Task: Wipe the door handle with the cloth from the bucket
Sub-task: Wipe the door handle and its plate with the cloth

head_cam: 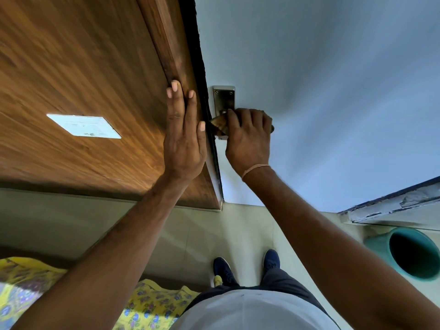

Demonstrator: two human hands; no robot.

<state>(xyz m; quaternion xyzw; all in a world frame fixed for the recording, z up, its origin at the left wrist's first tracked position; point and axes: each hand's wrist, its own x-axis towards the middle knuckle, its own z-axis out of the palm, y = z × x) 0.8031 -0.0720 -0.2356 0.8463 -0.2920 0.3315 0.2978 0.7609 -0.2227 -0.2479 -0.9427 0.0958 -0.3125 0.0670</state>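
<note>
The metal plate of the door handle (223, 98) is fixed to a pale blue door (321, 91). My right hand (248, 136) is wrapped around the handle's lever, pressing a brown patterned cloth (218, 125) onto it; the lever itself is hidden under hand and cloth. Flat against the wooden panel (83, 79) left of the door edge lies my left hand (184, 136), fingers stretched out and holding nothing. The teal bucket (414, 253) stands on the floor at the lower right, its inside dark.
A white switch plate (83, 126) sits on the wooden panel. A bed with a yellow flowered sheet (147, 303) is at the lower left. My feet in blue shoes (247, 267) stand on pale floor tiles. A worn step (392, 206) lies behind the bucket.
</note>
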